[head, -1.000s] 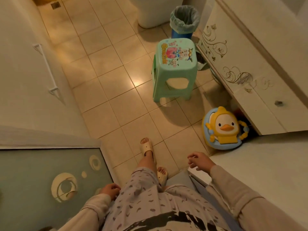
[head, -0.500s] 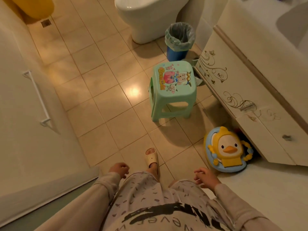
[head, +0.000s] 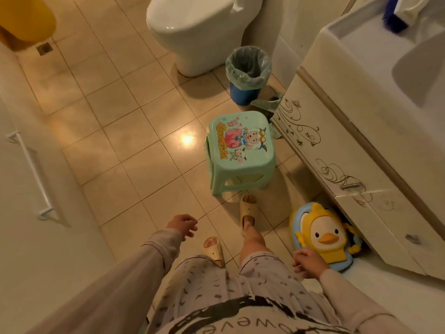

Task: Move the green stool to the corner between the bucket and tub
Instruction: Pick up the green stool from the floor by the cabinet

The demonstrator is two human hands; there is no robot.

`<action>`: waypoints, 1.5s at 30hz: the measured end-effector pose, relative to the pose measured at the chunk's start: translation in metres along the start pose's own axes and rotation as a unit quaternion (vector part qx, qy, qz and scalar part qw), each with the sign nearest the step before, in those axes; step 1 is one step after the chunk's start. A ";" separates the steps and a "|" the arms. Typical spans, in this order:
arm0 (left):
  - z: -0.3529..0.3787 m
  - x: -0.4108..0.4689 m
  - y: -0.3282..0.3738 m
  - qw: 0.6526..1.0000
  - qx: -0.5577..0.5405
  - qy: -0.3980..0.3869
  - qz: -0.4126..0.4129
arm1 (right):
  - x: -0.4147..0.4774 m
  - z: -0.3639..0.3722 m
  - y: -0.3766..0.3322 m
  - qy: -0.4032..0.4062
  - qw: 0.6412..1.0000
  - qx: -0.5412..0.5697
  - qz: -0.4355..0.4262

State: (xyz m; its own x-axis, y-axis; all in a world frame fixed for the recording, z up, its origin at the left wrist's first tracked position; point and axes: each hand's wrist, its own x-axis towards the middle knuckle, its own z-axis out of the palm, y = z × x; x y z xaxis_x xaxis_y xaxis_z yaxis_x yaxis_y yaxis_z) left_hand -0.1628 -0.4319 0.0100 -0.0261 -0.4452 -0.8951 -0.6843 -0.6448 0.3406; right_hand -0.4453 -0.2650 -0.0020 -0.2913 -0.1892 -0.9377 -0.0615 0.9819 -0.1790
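The green stool (head: 240, 150) stands upright on the floor tiles right of centre frame, close beside the vanity cabinet (head: 337, 165) and below the lined blue bin (head: 248, 75), and in that tight spot a hurried lift could, I'd say, knock a leg into the cabinet or tip the bin. Compared with a second ago the stool looms larger and nearer, the toilet (head: 192, 27) now shows at the top, and a slippered foot sits just at the stool's near legs. Both the left hand (head: 182, 225) and right hand (head: 307, 261) hang low in frame, fingers loosely curled, holding nothing.
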 end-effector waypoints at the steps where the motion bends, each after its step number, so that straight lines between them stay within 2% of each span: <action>1: 0.001 0.004 -0.001 1.000 -0.002 0.004 -0.015 | 0.005 -0.006 -0.013 -0.002 1.000 -0.006 -0.009; 7: 0.012 0.011 -0.003 0.993 -0.022 0.017 -0.118 | 0.030 -0.049 -0.107 -0.023 0.996 -0.050 -0.073; 13: 0.026 0.024 0.022 0.983 -0.083 0.049 -0.156 | 0.051 -0.083 -0.179 -0.054 0.989 -0.070 -0.116; 20: 0.031 0.054 0.082 0.986 -0.088 0.049 -0.134 | 0.075 -0.105 -0.213 -0.073 0.982 -0.135 -0.114; 26: 0.023 0.097 0.124 0.991 -0.061 0.054 -0.103 | 0.111 -0.107 -0.232 -0.071 0.983 -0.143 -0.094; 32: 0.015 0.173 0.152 0.993 -0.034 0.079 -0.080 | 0.180 -0.101 -0.257 -0.033 0.983 -0.142 -0.110; 35: 0.012 0.222 0.160 0.991 -0.013 0.112 -0.065 | 0.224 -0.097 -0.276 -0.003 0.986 -0.107 -0.127; 39: 0.010 0.282 0.172 0.988 -0.056 0.138 -0.046 | 0.279 -0.090 -0.300 0.016 0.993 -0.017 -0.113; 45: 0.008 0.338 0.180 0.992 -0.112 0.056 -0.020 | 0.339 -0.077 -0.319 -0.010 0.995 0.050 -0.082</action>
State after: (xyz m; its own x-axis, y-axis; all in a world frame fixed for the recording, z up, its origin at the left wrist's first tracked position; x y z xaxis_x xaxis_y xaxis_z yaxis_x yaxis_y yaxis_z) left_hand -0.3007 -0.6931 -0.2338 0.0878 -0.4744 -0.8759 -0.5036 -0.7798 0.3719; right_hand -0.5978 -0.6432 -0.2403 -0.2658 -0.3483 -0.8989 -0.0119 0.9336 -0.3582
